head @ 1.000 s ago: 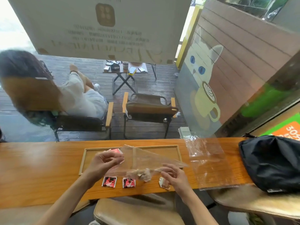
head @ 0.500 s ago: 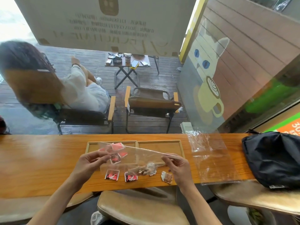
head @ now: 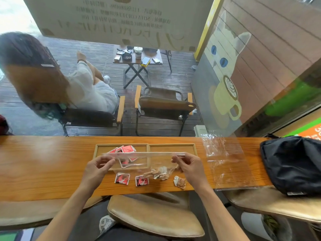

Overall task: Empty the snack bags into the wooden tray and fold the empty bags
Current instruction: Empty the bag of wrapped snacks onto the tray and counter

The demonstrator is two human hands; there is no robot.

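A clear plastic bag (head: 144,160) is stretched flat and level between my hands above the wooden tray (head: 172,147). My left hand (head: 97,168) pinches its left end and my right hand (head: 188,165) pinches its right end. Red snack packets (head: 127,149) lie in the tray's left compartment. On the counter in front of the tray lie two red packets (head: 122,178), a small heap of beige wrapped snacks (head: 159,173) and one brown packet (head: 180,182). A second clear bag (head: 225,162) lies flat to the right.
A black bag (head: 293,164) sits at the counter's right end. Cushioned stools (head: 154,214) stand below the counter's near edge. Behind the window glass a person sits in a chair beside an unoccupied chair (head: 163,105).
The bag was slanted with its right end high; my hands have spread apart and pulled it level and taut over the tray. The camera has tilted down a little.
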